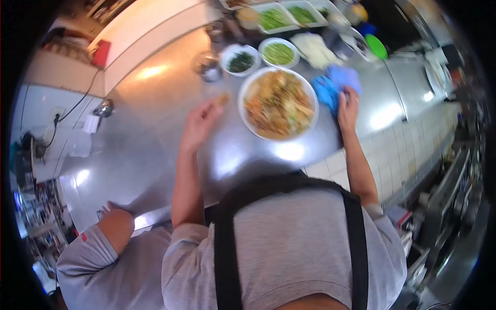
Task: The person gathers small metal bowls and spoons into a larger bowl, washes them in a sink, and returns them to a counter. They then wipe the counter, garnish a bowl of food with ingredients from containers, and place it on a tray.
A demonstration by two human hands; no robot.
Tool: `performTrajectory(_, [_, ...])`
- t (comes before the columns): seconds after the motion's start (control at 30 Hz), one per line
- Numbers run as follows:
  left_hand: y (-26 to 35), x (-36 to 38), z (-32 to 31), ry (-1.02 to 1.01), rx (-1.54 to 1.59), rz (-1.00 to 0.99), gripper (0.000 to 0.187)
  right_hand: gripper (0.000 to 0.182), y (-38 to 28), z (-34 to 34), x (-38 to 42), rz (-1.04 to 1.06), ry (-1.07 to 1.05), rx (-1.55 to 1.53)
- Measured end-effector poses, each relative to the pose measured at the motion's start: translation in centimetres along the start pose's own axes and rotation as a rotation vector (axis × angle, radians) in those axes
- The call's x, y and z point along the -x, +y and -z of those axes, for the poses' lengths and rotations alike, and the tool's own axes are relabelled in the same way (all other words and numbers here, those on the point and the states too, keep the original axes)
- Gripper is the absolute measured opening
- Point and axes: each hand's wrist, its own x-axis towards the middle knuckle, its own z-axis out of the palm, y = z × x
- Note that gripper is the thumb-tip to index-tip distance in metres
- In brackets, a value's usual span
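Observation:
My left hand [201,123] is left of a large white bowl [244,118], its fingers closed on a small brownish piece [222,98] that is blurred. Noodle-like food with pale and green bits [279,103] fills the bowl. On the right, my right hand [349,107] has its fingers closed on the edge of a lilac-and-blue cloth [343,78]. Behind the big bowl stand a small bowl of dark green shreds [241,62] and another of light green slices [278,53].
A glass jar [208,68] stands on the steel table [150,119]. White trays of chopped greens [273,18], a pale cloth [313,49] and a green lid [376,47] lie at the back. A co-worker's arm [116,227] rests at the table's near left edge.

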Motion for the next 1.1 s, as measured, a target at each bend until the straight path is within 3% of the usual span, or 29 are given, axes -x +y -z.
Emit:
performTrajectory(0.07, [0.1, 5.0, -5.5, -0.21, -0.035, 0.021, 0.027, 0.028, -1.5, 1.3, 0.9, 0.071, 0.123, -0.079])
performTrajectory(0.13, [2.1, 8.9, -10.2, -0.29, -0.215, 0.0, 0.026, 0.022, -6.0, 4.5, 3.3, 0.187, 0.041, -0.173])
performTrajectory(0.17, [2.8, 10.2, -12.2, -0.34, -0.391, -0.023, 0.024, 0.022, -7.1, 5.7, 5.4, 0.235, -0.089, -0.283])
performTrajectory(0.23, [1.2, 11.8, -16.2, -0.401, -0.48, -0.058, 0.024, 0.028, -9.4, 9.1, 9.8, 0.28, -0.6, -0.29])
performTrajectory(0.27, [0.6, 12.4, -18.1, -0.426, -0.56, -0.097, 0.024, 0.03, -10.6, 10.5, 11.6, 0.408, -0.638, -0.232])
performTrajectory(0.3, [0.5, 12.9, -19.7, -0.445, -0.568, -0.11, 0.024, 0.03, -10.1, 11.5, 13.2, 0.392, -0.621, -0.227])
performTrajectory(0.37, [0.9, 14.0, -22.5, -0.409, -0.619, -0.227, 0.025, 0.029, -8.5, 12.9, 16.3, 0.212, -1.041, -0.05])
performTrajectory(0.4, [1.2, 14.3, -23.7, -0.418, -0.626, -0.236, 0.025, 0.029, -7.3, 13.6, 17.2, 0.205, -1.029, -0.052])
performTrajectory(0.47, [1.8, 14.9, -25.5, -0.605, -0.609, 0.054, 0.035, 0.028, -4.2, 15.0, 18.7, 0.247, -1.027, -0.138])
performTrajectory(0.5, [0.1, 15.5, -26.4, -0.608, -0.619, 0.052, 0.035, 0.028, -2.8, 15.4, 19.4, 0.244, -1.019, -0.144])
performTrajectory(0.57, [-4.6, 16.3, -27.8, -0.259, -0.738, -0.43, 0.049, 0.028, 0.2, 15.7, 20.5, 0.127, -1.102, 0.042])
performTrajectory(0.63, [-4.3, 16.4, -27.8, -0.281, -0.932, -0.476, 0.06, 0.027, 4.8, 15.0, 22.3, 0.032, -1.042, -0.013])
performTrajectory(0.7, [-5.3, 16.7, -28.0, -0.183, -1.112, -0.325, 0.061, 0.027, 7.2, 14.8, 22.9, -0.066, -0.984, -0.073])
performTrajectory(0.73, [-5.8, 16.3, -27.8, -0.187, -1.121, -0.329, 0.061, 0.027, 7.9, 14.8, 23.1, -0.322, -0.965, -0.204])
performTrajectory(0.77, [-6.6, 15.2, -27.5, -0.208, -1.097, -0.081, 0.061, 0.027, 8.4, 14.8, 23.1, -0.576, -0.934, -0.335])
performTrajectory(0.8, [-7.5, 14.4, -27.0, -0.224, -1.062, 0.167, 0.062, 0.027, 8.8, 14.8, 23.1, -0.55, -0.873, -0.342])
performTrajectory(0.9, [-10.3, 13.8, -25.7, -0.09, -1.089, 0.002, 0.06, 0.027, 9.1, 14.1, 23.0, -0.588, -0.738, -0.401])
performTrajectory(1.0, [-10.5, 14.3, -25.6, -0.125, -0.95, 0.148, 0.051, 0.029, 9.1, 13.5, 22.7, -0.617, -0.725, -0.418])
performTrajectory(1.1, [-10.1, 15.0, -25.9, -0.133, -1.001, 0.185, 0.05, 0.031, 9.4, 12.5, 22.6, -0.633, -0.704, -0.432])
